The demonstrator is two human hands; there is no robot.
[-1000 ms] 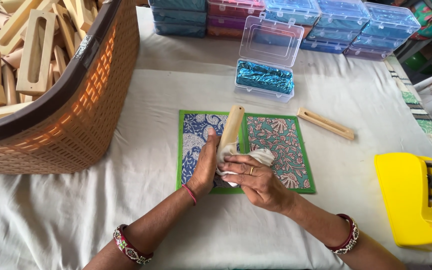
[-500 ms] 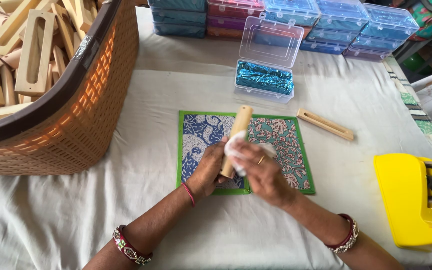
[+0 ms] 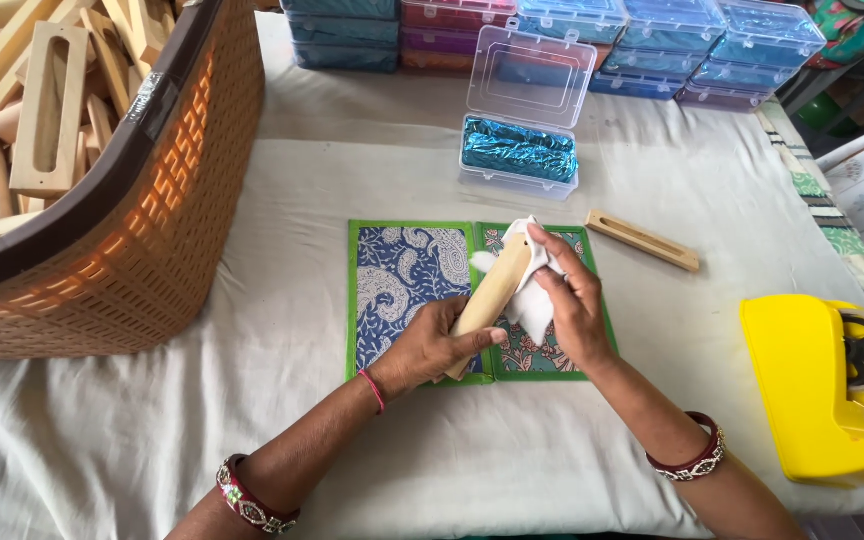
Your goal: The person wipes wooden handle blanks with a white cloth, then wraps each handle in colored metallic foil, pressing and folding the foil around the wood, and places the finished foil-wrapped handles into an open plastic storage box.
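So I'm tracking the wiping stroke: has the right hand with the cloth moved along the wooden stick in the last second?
Yes. The right hand and white cloth slid up the wooden stick, away from the person, toward the open clear box.

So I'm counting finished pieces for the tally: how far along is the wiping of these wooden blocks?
Possibly done: one slotted wooden block lies apart on the cloth. In hand: the left hand holds a wooden block while the right hand presses a white cloth to its upper end. Left: the orange basket looks full of similar blocks.
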